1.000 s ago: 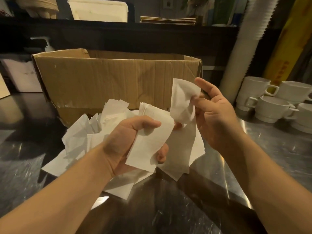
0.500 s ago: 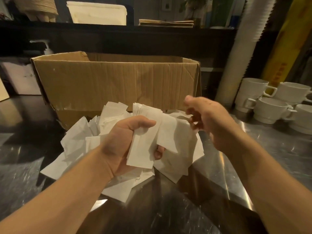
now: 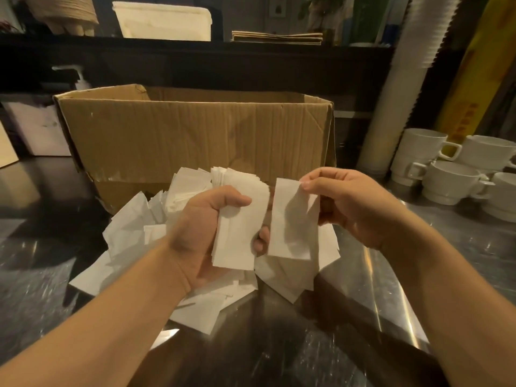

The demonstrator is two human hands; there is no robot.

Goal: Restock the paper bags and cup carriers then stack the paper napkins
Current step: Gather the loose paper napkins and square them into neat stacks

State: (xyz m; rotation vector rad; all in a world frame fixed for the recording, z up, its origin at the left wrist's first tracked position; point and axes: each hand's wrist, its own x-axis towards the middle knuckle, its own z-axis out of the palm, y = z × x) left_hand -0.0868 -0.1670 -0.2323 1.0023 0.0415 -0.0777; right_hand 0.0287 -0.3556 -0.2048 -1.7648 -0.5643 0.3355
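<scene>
Just beside the stack (image 3: 240, 233) (left grip), right hand (image 3: 354, 208) pinches napkin (image 3: 293, 222).

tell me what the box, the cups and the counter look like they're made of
Box: brown corrugated cardboard, matte, with ribbed lines and worn edges.
Cups: probably glazed white ceramic, smooth with a soft sheen.
Counter: likely stainless steel, given its streaky bright reflections.

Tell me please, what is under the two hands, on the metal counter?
A loose pile of white paper napkins lies on the counter, before the cardboard box. The left hand grips a stack; the right hand pinches one napkin. Anything beneath the pile is covered.
</scene>
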